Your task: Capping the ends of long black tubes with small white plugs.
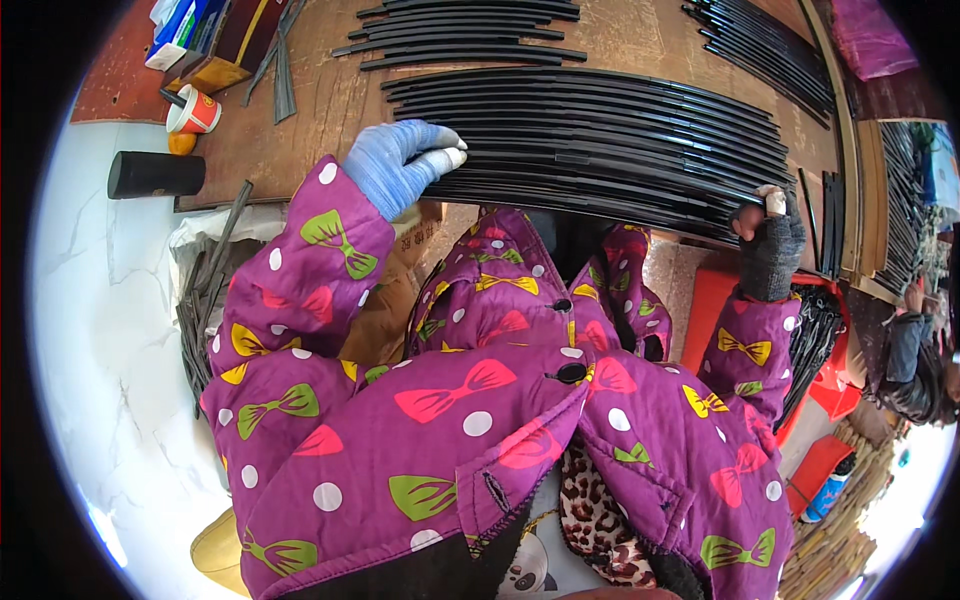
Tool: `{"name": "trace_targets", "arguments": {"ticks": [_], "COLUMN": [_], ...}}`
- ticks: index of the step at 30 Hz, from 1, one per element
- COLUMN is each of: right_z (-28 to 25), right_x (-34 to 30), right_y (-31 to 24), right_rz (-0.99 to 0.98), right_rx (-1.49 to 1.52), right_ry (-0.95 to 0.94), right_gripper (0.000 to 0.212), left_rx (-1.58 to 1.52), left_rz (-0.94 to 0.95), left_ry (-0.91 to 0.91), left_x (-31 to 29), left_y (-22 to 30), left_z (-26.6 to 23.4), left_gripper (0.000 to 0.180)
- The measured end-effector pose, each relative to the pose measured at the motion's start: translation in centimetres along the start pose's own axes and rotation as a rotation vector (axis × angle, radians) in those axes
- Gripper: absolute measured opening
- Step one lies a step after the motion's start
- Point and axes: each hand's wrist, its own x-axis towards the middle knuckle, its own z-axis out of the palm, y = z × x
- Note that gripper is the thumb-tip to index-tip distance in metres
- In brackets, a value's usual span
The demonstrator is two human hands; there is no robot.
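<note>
Many long, thin black strips (590, 120) lie side by side across the brown wooden table before me. My left hand (405, 160), in a blue glove with pale fingertips, is closed in a pinch at the left part of the strips nearest me. At their right end is my right hand (770, 240), in a dark grey glove with bare fingers and white wrapping on one fingertip. Its fingers are closed on a strip's end. How many strips each hand grips is hard to make out.
Shorter black strips (470, 30) lie farther back, with another bundle (765, 50) at the far right. A paper cup (194, 110), an orange fruit (182, 143) and a black cylinder (155, 174) are at left. Below right sits a red container (710, 310). Another person's sleeve (905, 345) shows at right.
</note>
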Motion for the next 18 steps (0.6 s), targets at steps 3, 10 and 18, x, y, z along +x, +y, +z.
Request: {"name": "trace_targets", "arguments": {"ticks": [3,10,18], "right_z": [-0.1,-0.6,-3.8], "right_x": [0.0,-0.1,0.3], "right_y": [0.1,0.9,-0.6], "right_rz": [-0.031,-0.006,-0.15], "right_rx": [-0.029,-0.06,-0.104], "right_ry": [0.02,0.028,-0.019], "right_gripper": [0.02,0.02,0.024], "left_rx": [-0.081,-0.095,-0.211], "left_rz": [-0.211,-0.034,-0.193], "left_ry": [-0.111,-0.021,-0.035], "left_x": [0.1,0.2,-0.1], "left_y": [0.1,-0.6,0.3], "left_z": [0.0,-0.2,-1.2], "left_gripper": [0.015,0.011,0.011]}}
